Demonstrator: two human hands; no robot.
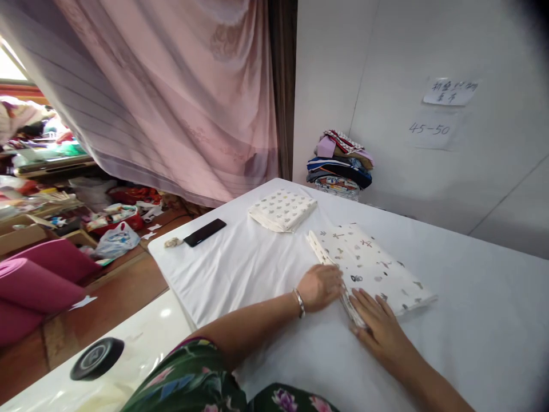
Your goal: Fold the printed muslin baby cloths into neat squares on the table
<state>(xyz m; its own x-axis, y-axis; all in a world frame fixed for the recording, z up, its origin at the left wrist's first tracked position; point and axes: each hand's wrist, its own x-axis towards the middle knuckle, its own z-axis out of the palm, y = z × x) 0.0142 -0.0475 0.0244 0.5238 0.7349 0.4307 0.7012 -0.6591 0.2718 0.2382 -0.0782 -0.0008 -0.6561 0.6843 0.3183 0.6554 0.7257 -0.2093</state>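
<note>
A folded white cloth (360,257) with small scattered prints lies on the white-covered table. Its layered near-left edge runs between my two hands. My left hand (321,287), with a silver bracelet at the wrist, is closed on that edge, fingers curled over the layers. Lower along the same edge, my right hand (380,327) rests with its fingers stretched out over the top of the cloth. The thumb sits at the fold's near side. A second folded cloth (283,209), cream with small grey-green prints, lies farther back, apart from both hands.
A black phone (206,232) and a small beige bunched item (173,242) lie near the table's left edge. At the back, a stack of folded fabrics (340,163) stands by the wall. A black tape roll (98,359) sits lower left. Pink rolls (38,283) stand on the floor.
</note>
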